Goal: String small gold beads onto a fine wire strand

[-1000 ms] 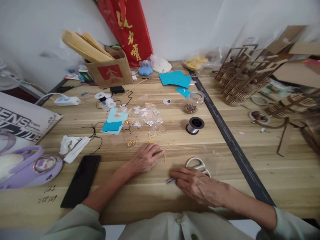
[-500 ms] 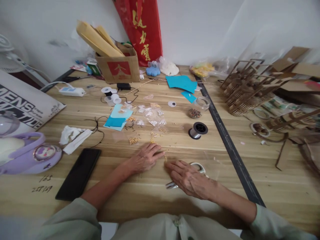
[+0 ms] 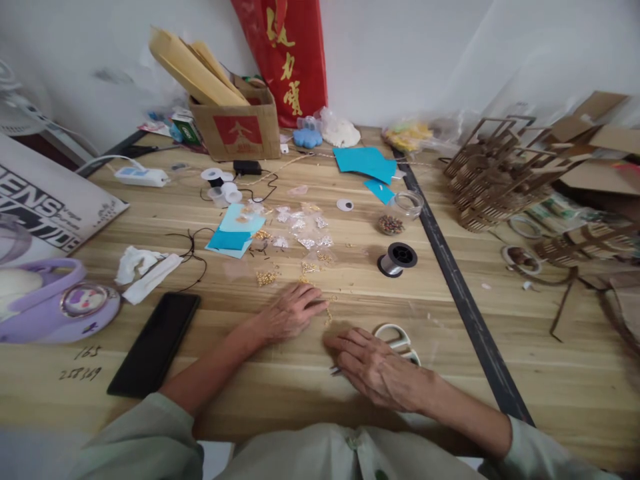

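Note:
My left hand (image 3: 295, 315) rests on the wooden table, its fingers close together and the fingertips at the upper end of a short thin gold chain (image 3: 329, 315). The chain hangs down from there across the tabletop. Nearer to me, my right hand (image 3: 373, 365) is curled with its fingers together, just below the chain's lower end and apart from it. What its fingertips hold, if anything, is hidden. Under that hand lie scissors with white handles (image 3: 398, 339); only the handles and the blade tips show. Small gold beads or findings (image 3: 266, 279) are heaped beyond my left hand.
A wire spool (image 3: 397, 259) and a jar of mixed beads (image 3: 391, 225) stand at right centre. Small bags of silver pieces (image 3: 305, 230) and blue sheets (image 3: 230, 239) lie behind my hands. A phone (image 3: 155, 343) is at left, wooden baskets (image 3: 485, 177) at right.
My right hand has drawn back from the chain's lower end, slightly left and toward me, uncovering more of the scissor handles and covering more of the blades. The left hand has hardly moved.

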Available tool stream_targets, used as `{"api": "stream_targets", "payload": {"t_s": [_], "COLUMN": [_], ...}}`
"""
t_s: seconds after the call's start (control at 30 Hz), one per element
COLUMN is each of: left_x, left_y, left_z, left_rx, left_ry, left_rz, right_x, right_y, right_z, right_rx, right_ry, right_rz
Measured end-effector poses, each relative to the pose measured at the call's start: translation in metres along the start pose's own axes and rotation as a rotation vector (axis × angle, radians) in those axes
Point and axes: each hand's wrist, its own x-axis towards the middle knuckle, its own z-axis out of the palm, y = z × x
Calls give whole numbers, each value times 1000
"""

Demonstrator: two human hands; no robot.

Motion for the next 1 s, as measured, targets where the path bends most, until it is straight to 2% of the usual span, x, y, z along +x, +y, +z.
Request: {"api": "stream_targets", "payload": {"t_s": [0.3,0.5,0.7,1.0], "left_x": [1,2,1,3], "left_y": [0,0,0,0], "left_z": [-1,-1,-1,-1], "left_rx": [9,14,7,11], "left_ry": [15,9,25,23], "left_rz": [9,3,8,-1], "right_x": [9,7,9,12], "right_y": [6,4,9,2], "right_z": [8,7,11,8], "right_rx": [-144,-71,-134,-66], "right_ry": [-6,12,63,9], "right_rz": [16,9,43,-17]}}
